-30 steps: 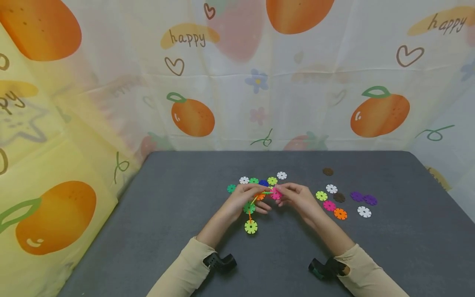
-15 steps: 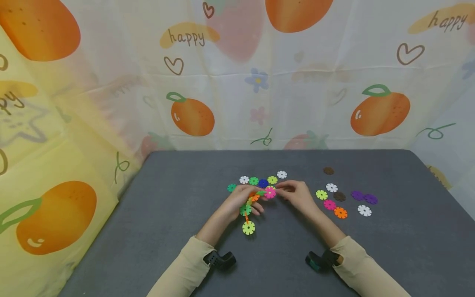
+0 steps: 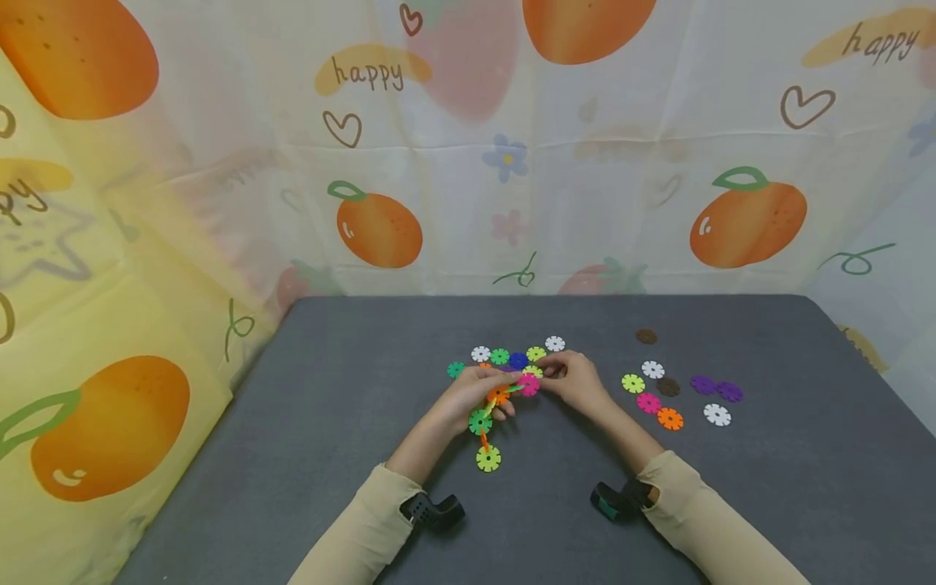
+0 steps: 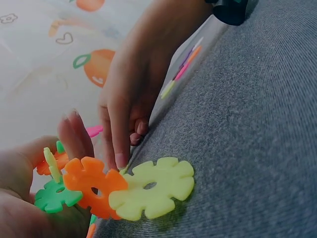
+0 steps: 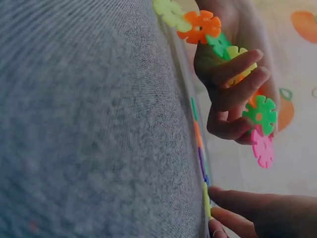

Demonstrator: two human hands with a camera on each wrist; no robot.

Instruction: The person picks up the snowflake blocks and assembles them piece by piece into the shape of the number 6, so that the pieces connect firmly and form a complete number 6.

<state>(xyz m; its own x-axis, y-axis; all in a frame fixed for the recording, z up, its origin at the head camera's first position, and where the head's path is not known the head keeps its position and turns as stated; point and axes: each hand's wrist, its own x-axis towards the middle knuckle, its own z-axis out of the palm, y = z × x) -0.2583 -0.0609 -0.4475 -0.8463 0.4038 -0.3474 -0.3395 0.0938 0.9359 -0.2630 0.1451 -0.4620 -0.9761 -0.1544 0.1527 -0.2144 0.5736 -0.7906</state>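
Observation:
My left hand (image 3: 468, 396) holds a chain of interlocking notched plastic discs, or snowflake building discs. From the lower end run a yellow-green disc (image 4: 153, 188), an orange disc (image 4: 91, 184) and a green disc (image 3: 479, 422). Further pieces lie partly behind the fingers, and a pink disc (image 5: 262, 148) ends the chain. My right hand (image 3: 574, 380) reaches to a loose yellow-green disc (image 3: 533, 371) just beyond the pink one. Its fingertips are at that disc's edge in the right wrist view, where the disc (image 5: 206, 198) appears edge-on, flat on the table.
Behind the hands lies a row of loose discs, among them white (image 3: 480, 354), green (image 3: 500, 356) and blue (image 3: 518, 360). To the right are several more, including purple (image 3: 704, 385), orange (image 3: 669, 419) and brown (image 3: 647, 335). A printed curtain (image 3: 453, 203) stands behind the grey table (image 3: 292, 455).
My right hand has let go of the pink disc and moved to the loose yellow-green disc. The chain in my left hand has shifted slightly left and towards me.

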